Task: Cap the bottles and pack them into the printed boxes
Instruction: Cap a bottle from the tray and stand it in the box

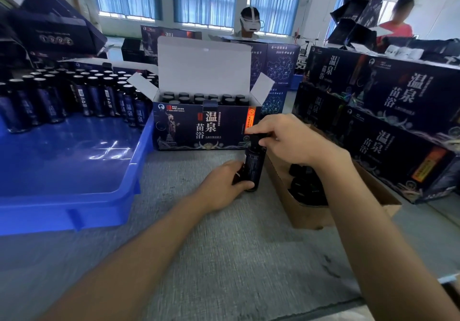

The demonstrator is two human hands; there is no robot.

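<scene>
A blue tray at nine o'clock carries rows of bottles. The open printed box at twelve holds packed bottles. Near centre, the left hand grips a bottle low down, while the right hand pinches the cap on top.

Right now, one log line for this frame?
step: capping | left hand: grips bottle | right hand: holds cap on bottle | printed box: lid open

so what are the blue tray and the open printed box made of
Blue tray: looks like moulded plastic, glossy; its floor mirrors the light.
Open printed box: seems thin card, dark print outside, plain white inside its raised lid and folded flaps.
</scene>
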